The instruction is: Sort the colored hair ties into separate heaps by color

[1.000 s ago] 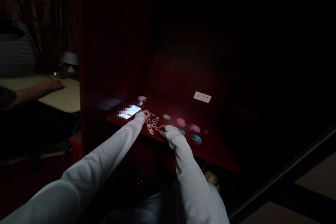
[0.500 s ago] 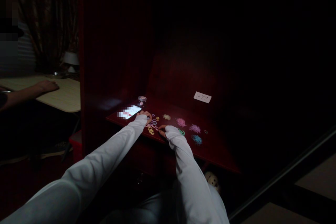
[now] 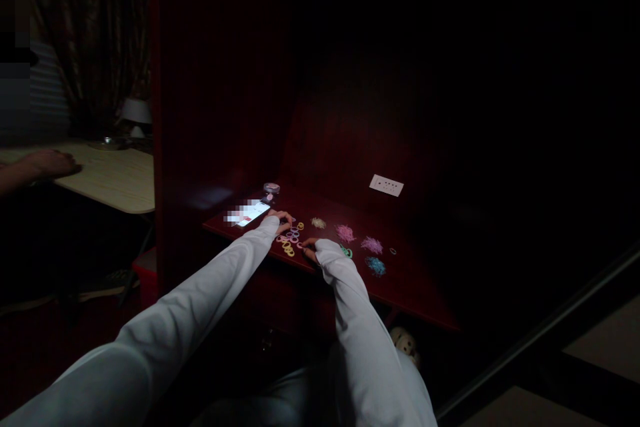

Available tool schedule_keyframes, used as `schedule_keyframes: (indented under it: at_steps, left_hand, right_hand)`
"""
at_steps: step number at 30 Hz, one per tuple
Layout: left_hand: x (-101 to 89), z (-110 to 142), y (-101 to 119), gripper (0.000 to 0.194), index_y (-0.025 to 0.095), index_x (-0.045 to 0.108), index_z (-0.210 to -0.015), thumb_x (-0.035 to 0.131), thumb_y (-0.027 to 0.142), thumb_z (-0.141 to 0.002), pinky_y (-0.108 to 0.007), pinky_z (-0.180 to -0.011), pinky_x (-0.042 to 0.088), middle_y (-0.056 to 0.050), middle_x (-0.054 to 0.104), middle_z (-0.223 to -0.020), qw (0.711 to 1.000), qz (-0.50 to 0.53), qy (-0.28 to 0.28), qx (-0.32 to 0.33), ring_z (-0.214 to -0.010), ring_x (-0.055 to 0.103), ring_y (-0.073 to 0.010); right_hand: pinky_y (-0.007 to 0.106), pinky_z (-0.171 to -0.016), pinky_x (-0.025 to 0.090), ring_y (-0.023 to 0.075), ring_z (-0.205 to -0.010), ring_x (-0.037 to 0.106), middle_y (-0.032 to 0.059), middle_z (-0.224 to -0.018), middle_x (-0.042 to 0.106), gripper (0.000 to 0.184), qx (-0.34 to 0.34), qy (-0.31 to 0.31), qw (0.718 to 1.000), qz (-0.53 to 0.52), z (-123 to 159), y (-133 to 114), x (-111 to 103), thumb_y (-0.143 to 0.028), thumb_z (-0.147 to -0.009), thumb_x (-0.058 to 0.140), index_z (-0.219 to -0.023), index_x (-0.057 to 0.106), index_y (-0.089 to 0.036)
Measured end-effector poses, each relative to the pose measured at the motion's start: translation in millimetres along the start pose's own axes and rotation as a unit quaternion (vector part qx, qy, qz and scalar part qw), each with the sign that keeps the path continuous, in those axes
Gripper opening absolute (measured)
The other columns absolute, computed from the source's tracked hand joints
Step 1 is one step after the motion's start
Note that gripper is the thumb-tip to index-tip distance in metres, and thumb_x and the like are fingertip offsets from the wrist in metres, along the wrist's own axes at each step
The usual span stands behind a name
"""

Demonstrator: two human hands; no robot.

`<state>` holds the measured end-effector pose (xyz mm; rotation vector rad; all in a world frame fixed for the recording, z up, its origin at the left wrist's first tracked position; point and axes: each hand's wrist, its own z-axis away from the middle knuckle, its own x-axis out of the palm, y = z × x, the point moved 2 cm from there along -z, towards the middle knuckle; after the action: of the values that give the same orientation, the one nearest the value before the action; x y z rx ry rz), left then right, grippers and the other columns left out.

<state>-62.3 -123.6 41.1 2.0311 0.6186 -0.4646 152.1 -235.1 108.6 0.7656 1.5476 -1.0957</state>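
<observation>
Rings (image 3: 291,237), small, mixed colours, scattered on red desk (image 3: 415,287). Left hand (image 3: 281,218) and right hand (image 3: 310,248) flank them, fingertips touching; grip too dim to tell. Phone (image 3: 250,212) beside.

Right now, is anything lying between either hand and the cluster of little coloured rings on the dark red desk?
Nothing visible. The left hand sits at the far edge of the coloured rings and the right hand at their near right edge, both right against them. The lit phone lies off to the left, clear of both.
</observation>
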Motion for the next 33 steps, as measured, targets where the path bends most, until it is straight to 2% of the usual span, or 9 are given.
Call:
schedule_keyframes:
  at_steps: [3, 7, 15, 21, 26, 29, 33]
  left_hand:
    - [1.2, -0.7, -2.6, 0.002, 0.023, 0.071, -0.079, 0.07, 0.024, -0.08, -0.034, -0.094, 0.056, -0.005, 0.08, -0.099, 0.999, 0.049, 0.01, -0.017, -0.101, 0.068, -0.0234]
    - [5.0, 0.2, -1.2, 0.011, 0.022, 0.07, -0.081, 0.07, 0.033, -0.082, -0.032, -0.086, 0.059, -0.002, 0.075, -0.088, 0.997, 0.075, 0.01, -0.029, -0.088, 0.07, -0.0195]
    - [3.9, -0.9, -0.6, 0.014, 0.022, 0.068, -0.081, 0.076, 0.034, -0.08, -0.033, -0.09, 0.057, -0.001, 0.072, -0.084, 0.996, 0.078, -0.006, -0.035, -0.088, 0.069, -0.0197]
    - [1.5, -2.3, 0.2, 0.017, 0.021, 0.067, -0.082, 0.079, 0.032, -0.078, -0.035, -0.09, 0.057, -0.002, 0.075, -0.082, 0.991, 0.123, -0.052, -0.018, -0.09, 0.071, -0.0213]
    - [5.0, 1.0, 0.7, 0.032, 0.018, 0.069, -0.086, 0.087, 0.041, -0.072, -0.036, -0.082, 0.061, -0.005, 0.08, -0.082, 0.967, 0.226, -0.103, -0.052, -0.086, 0.077, -0.0242]
    - [6.2, 2.3, 1.5, 0.035, 0.018, 0.07, -0.083, 0.091, 0.042, -0.069, -0.037, -0.083, 0.063, -0.007, 0.081, -0.081, 0.959, 0.248, -0.12, -0.064, -0.087, 0.079, -0.0262]
    - [8.0, 1.3, 1.1, 0.035, 0.017, 0.071, -0.077, 0.092, 0.044, -0.068, -0.033, -0.073, 0.063, -0.007, 0.082, -0.078, 0.956, 0.259, -0.123, -0.061, -0.08, 0.08, -0.0255]
  right_hand:
    - [0.027, -0.082, 0.049, 0.0203, -0.099, 0.069, 0.0043, -0.111, 0.079, 0.039, -0.004, 0.001, 1.0, 0.004, 0.5, 0.2, -0.2, -0.044, -0.102, 0.057, -0.132, 0.075, -0.028]
    - [0.028, -0.085, 0.049, 0.0207, -0.101, 0.069, 0.0043, -0.111, 0.079, 0.038, -0.003, 0.0, 1.0, 0.008, 0.8, 0.2, -0.6, -0.044, -0.102, 0.056, -0.132, 0.075, -0.03]
    - [0.028, -0.085, 0.05, 0.0209, -0.1, 0.069, 0.0041, -0.111, 0.079, 0.039, 0.003, -0.001, 1.0, 0.006, -0.9, 2.7, 1.6, -0.044, -0.101, 0.056, -0.133, 0.075, -0.03]
    - [0.029, -0.088, 0.05, 0.0211, -0.102, 0.069, 0.0046, -0.112, 0.079, 0.038, -0.003, 0.005, 1.0, 0.014, -4.7, 4.0, 1.8, -0.042, -0.101, 0.056, -0.131, 0.076, -0.029]
    - [0.027, -0.086, 0.049, 0.019, -0.099, 0.07, 0.0048, -0.109, 0.08, 0.034, 0.016, 0.047, 0.999, 0.021, -18.6, 4.4, -0.2, -0.037, -0.102, 0.056, -0.126, 0.077, -0.027]
    - [0.025, -0.079, 0.048, 0.0175, -0.091, 0.071, 0.0046, -0.102, 0.081, 0.033, 0.027, 0.074, 0.997, -0.001, -23.5, 3.7, -0.7, -0.04, -0.103, 0.057, -0.123, 0.078, -0.026]
    - [0.022, -0.072, 0.046, 0.0151, -0.084, 0.07, 0.003, -0.095, 0.081, 0.032, 0.046, 0.103, 0.993, -0.048, -26.5, -0.4, 2.0, -0.046, -0.104, 0.058, -0.114, 0.079, -0.025]
